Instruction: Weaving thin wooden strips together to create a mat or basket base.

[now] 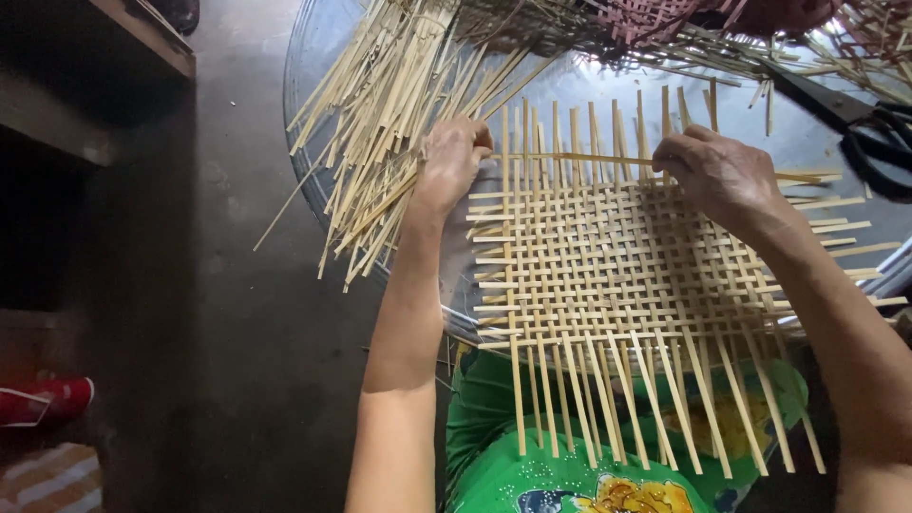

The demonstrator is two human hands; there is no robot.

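Head view, with the woven mat (617, 256) as landmark. I see the mat, a square lattice of pale bamboo strips, lying flat on a round metal tray (570, 81), its near edge overhanging the tray toward the person's green garment (494, 446), loose strip ends fanning out below it. Along the mat's far edge lies a single horizontal strip (589, 158), threaded across the upright ends. The left hand (451, 161) sits at the mat's far-left corner, fingers curled closed on the left end of that strip; the right hand (724, 176) sits at the far-right corner, fingers bent down onto the strip, though I cannot tell whether they pinch it or merely press, since the knuckles hide the tips. To the left of the mat, touching the left hand, a bundle of loose strips (380, 123) spills over the tray's rim. Beyond the mat's far-right corner rest black scissors (855, 119), apart from both hands, and behind them a reddish woven piece (665, 19)
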